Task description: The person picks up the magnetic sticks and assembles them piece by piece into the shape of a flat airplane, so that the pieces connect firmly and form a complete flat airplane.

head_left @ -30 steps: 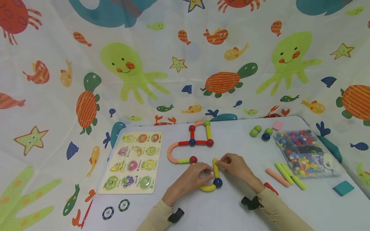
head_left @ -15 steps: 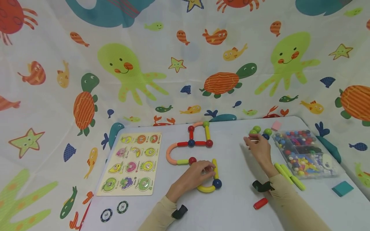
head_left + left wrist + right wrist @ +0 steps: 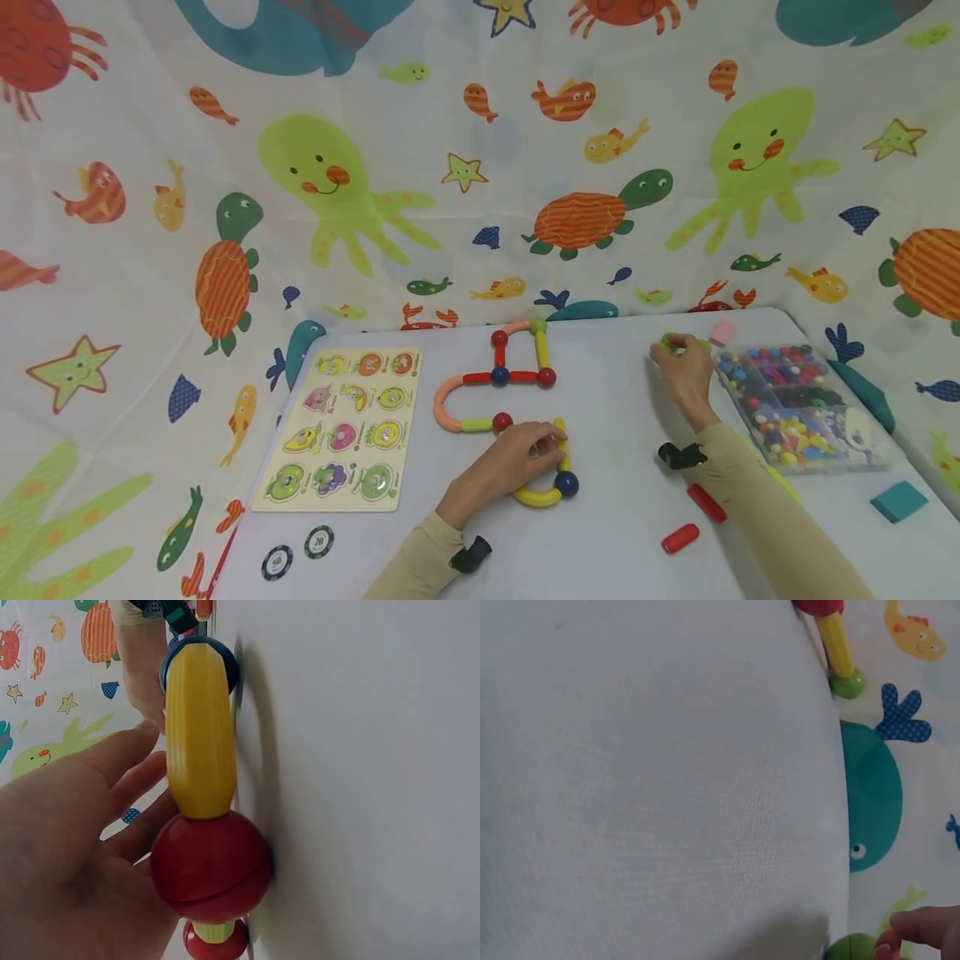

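My left hand (image 3: 517, 458) rests low beside the upright yellow stick (image 3: 563, 446), fingers loosely bent, fingertips right at it. A yellow curved stick (image 3: 199, 735) runs past the palm in the left wrist view, joining a red ball (image 3: 214, 862) to a dark blue ball (image 3: 567, 484). Far right, my right hand (image 3: 684, 371) bends its fingers over a small cluster of balls, mostly hidden beneath it. In the right wrist view the fingertips (image 3: 887, 951) are right at a green ball (image 3: 851, 947); I cannot tell whether they pinch one.
Behind the left hand lies more of the chain: an orange curved stick (image 3: 447, 404), red sticks and balls. A fruit puzzle board (image 3: 411, 492) is at left, with two chips (image 3: 319, 542) before it. A divided bead box (image 3: 832, 465), a teal block (image 3: 898, 502) and loose red sticks (image 3: 680, 538) are at right.
My right hand has left the upright yellow stick and gone right and away from me to the green balls. My left hand has stayed at the chain.
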A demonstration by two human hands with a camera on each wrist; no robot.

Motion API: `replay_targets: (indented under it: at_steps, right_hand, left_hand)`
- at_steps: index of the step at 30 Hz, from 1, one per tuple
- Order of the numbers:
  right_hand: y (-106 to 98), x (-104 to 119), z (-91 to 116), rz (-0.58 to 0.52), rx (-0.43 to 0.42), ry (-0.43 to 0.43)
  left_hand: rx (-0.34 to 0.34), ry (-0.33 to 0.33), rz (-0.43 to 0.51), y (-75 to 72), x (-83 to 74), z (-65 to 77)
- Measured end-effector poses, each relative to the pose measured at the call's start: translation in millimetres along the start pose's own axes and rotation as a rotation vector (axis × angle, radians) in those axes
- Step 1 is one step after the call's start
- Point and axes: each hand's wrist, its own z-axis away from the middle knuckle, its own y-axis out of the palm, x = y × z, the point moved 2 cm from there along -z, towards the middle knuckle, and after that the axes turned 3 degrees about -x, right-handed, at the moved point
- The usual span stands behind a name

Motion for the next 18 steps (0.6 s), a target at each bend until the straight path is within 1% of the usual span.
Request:
replay_targets:
  at_steps: [5,13,18]
  right_hand:
    - [3.9,-2.8,-2.8,0.026,0.009,-0.010]
    - [5.1,-7.5,0.6,0.044,0.105,-0.068]
    - [8.9,-6.6,2.7,0.099,0.151,-0.099]
  left_hand:
    - [0.023,0.002,0.011,0.1,0.3,0.0]
    - [0.051,0.018,0.003,2.1,1.9,-2.1]
    - [0.082,0.014,-0.002,3.7,3.0,-3.2]
